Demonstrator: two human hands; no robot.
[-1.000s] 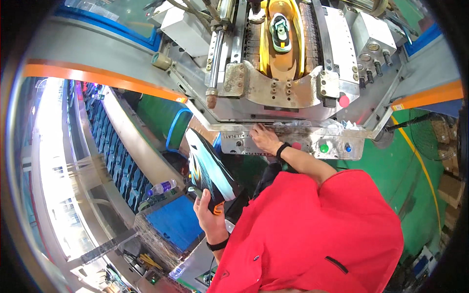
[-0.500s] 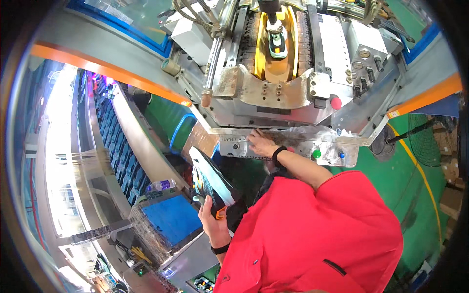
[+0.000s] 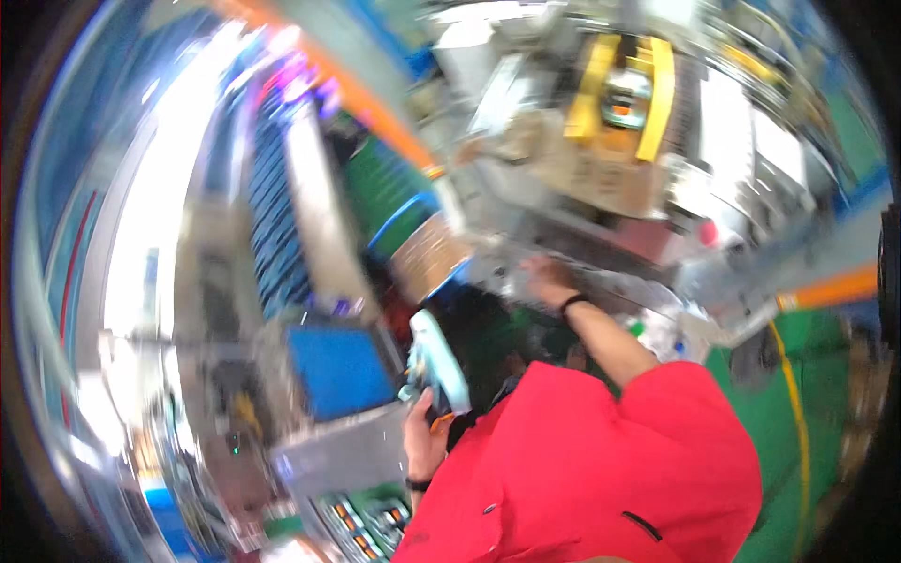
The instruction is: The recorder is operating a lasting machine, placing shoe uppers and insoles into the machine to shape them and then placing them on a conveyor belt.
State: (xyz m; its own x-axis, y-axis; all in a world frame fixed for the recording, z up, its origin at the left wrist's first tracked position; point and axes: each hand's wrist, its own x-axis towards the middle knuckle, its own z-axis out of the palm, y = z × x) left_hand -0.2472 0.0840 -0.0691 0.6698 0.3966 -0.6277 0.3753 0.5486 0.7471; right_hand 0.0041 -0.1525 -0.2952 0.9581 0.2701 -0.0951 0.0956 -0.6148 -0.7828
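Note:
My left hand [image 3: 427, 446] is closed round a dark shoe [image 3: 439, 361] with a pale blue sole and an orange patch near my fingers. The sole points up and away from me, left of my red top. My right hand [image 3: 551, 279] lies at the left part of the control panel [image 3: 601, 286] on the machine's front edge; motion blur smears its fingers. Beyond it, another shoe [image 3: 627, 98] sits in the machine [image 3: 601, 174], between two yellow pads [image 3: 660, 98].
A blue-topped stand [image 3: 340, 371] is left of the held shoe. Behind it runs a conveyor with dark ridged slats [image 3: 274, 216]. Several shoes [image 3: 357, 525] lie low at the left. A brown board [image 3: 430, 255] stands by the machine, and a red knob [image 3: 708, 232] sits on its front.
The view has swung left and blurred, so the machine and panel lie further right in the picture. Shoes at lower left show more fully. My left hand still grips the shoe.

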